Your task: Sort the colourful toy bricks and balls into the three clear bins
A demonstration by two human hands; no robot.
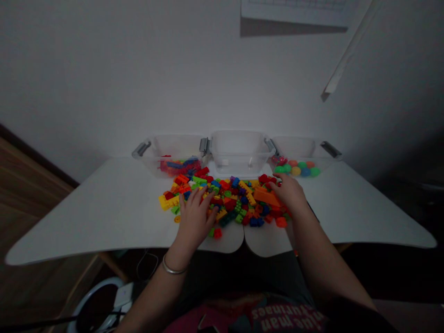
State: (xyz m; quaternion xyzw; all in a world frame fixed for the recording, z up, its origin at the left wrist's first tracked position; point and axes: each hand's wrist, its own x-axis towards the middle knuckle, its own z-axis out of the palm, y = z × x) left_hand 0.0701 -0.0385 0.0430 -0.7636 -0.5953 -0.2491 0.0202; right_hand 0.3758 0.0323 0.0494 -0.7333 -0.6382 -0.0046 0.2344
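Observation:
A heap of coloured plastic building bricks lies on the white table in front of me. My left hand rests on the left part of the heap, fingers stretched out and spread over the bricks. My right hand lies on the right side of the heap, fingers extended beside a large orange piece. Neither hand visibly grips a brick.
Three clear plastic bins stand against the wall: the left bin holds bricks, the middle bin looks nearly bare, the right bin holds coloured balls. A bracelet circles my left wrist. The table's front edge is notched near my body.

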